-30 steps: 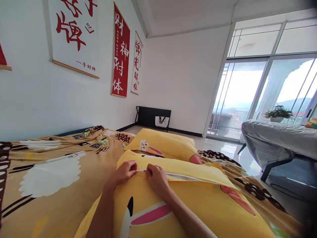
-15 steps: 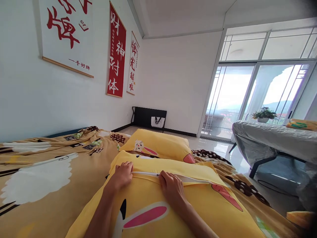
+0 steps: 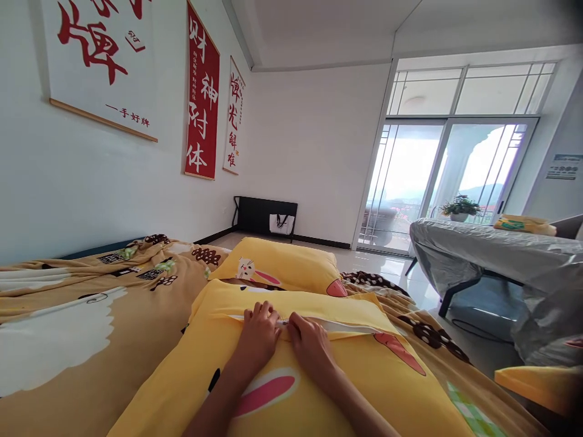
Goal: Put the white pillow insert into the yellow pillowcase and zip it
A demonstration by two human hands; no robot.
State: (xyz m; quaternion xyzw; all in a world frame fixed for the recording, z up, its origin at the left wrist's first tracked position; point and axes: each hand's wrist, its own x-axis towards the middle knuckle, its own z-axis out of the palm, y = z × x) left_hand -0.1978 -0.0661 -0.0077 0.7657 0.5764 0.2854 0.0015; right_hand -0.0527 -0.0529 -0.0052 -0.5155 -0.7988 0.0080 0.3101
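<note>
A yellow pillow [image 3: 364,376] with rabbit and carrot prints lies in front of me on the bed. A white zipper [image 3: 346,328] runs along its far edge, with white lining showing to the right. My left hand [image 3: 259,334] presses on the pillowcase at the zipper line, fingers curled on the fabric. My right hand [image 3: 310,343] sits right beside it, pinching at the zipper; the pull itself is hidden by my fingers. A second yellow pillow [image 3: 282,270] lies just beyond.
An orange-brown duvet [image 3: 91,315] with white sheep shapes covers the bed to the left. A plastic-covered table [image 3: 492,249] with a potted plant [image 3: 458,208] stands at the right, before glass sliding doors [image 3: 437,182]. Scrolls [image 3: 200,97] hang on the left wall.
My left hand has slid right along the zipper line and now sits against my right hand. The view has shifted to the right.
</note>
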